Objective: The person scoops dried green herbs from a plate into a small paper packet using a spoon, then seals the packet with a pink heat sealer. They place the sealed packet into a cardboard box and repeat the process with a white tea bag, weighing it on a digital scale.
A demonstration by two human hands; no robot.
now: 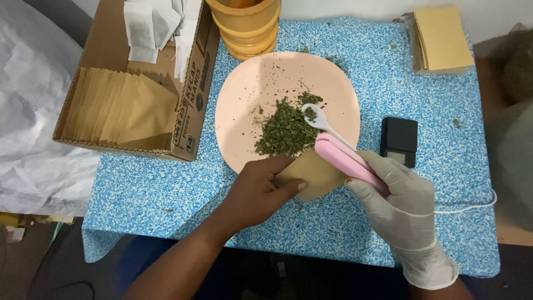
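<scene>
Pinching the tan paper pouch (311,173) in my bare left hand (256,191) while my gloved right hand (401,194) grips the pink sealer (350,161), I judge a crooked clamp could spill dried herb flakes (286,130).

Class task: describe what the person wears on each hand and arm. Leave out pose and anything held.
The right hand wears a thin, pale grey-white disposable glove that ends in a rolled cuff at the wrist. The left hand is bare, with no glove, and its forearm shows no sleeve. No watch or jewellery is visible.
</scene>
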